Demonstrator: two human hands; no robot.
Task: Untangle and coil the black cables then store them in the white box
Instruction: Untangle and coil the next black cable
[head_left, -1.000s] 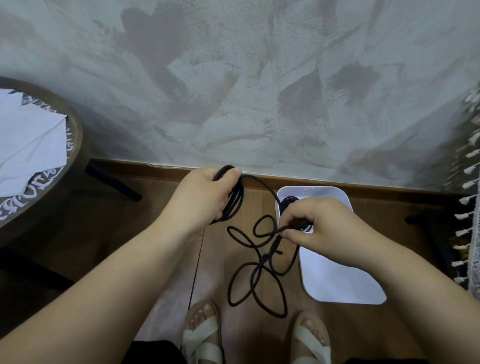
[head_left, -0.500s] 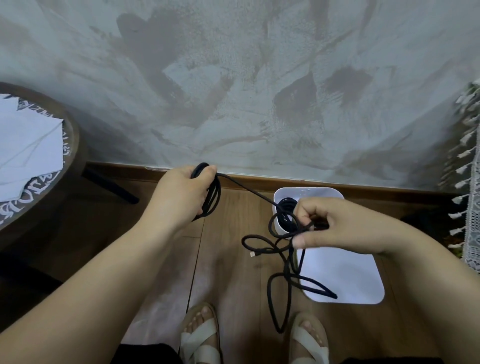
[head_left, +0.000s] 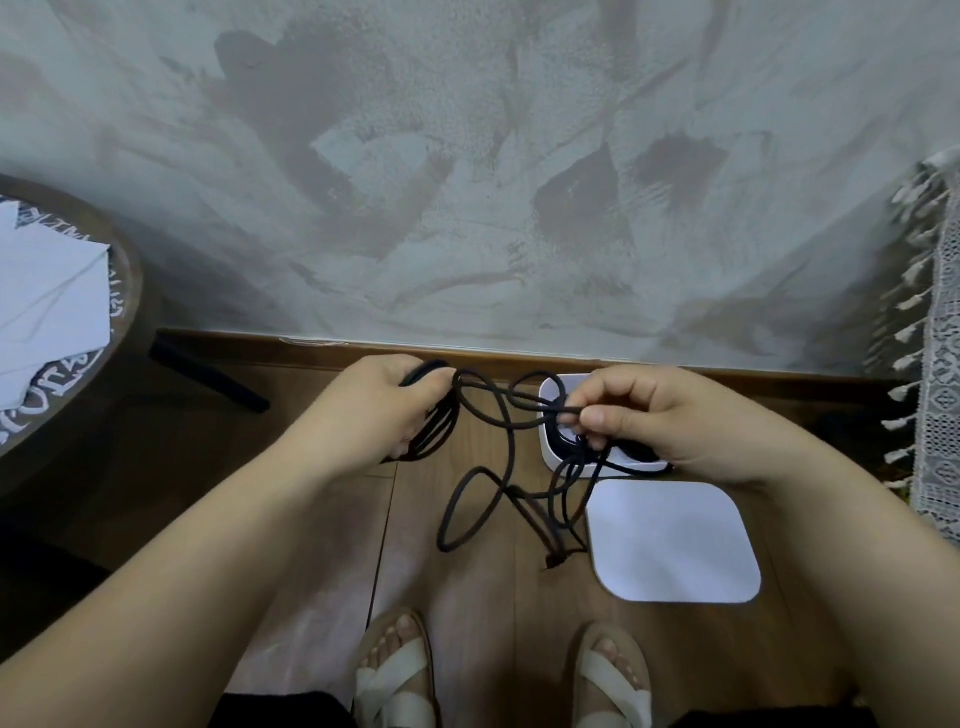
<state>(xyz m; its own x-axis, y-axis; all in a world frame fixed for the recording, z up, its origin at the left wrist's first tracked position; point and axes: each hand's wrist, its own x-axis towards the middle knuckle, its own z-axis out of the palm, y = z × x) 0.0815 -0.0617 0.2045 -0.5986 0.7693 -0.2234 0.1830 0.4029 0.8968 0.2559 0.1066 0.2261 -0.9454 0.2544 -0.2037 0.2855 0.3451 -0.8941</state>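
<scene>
A mottled grey plaster wall (head_left: 467, 156) fills the upper half of the frame, above a brown wooden floor (head_left: 322, 519). At the left edge stands a round dark surface (head_left: 127, 291) with white paper (head_left: 47, 301) on it, and fringed lace cloth (head_left: 943, 389) hangs at the right edge. A flat white lid (head_left: 675, 540) lies on the floor at lower right of centre. Just above it sits the white box (head_left: 550, 452), open, with dark cable inside and partly hidden by the right hand (head_left: 670, 415).

The left hand (head_left: 384, 410), at centre left, has its grip curled round a bundle of coiled loops (head_left: 441, 431). The right hand's grip pinches a strand between thumb and fingertips over the box. The black cable (head_left: 501, 415) runs between the two hands and hangs in loose tangled loops towards the floor, its end dangling beside the lid. Two feet in pale sandals (head_left: 400, 675) show at the bottom centre.
</scene>
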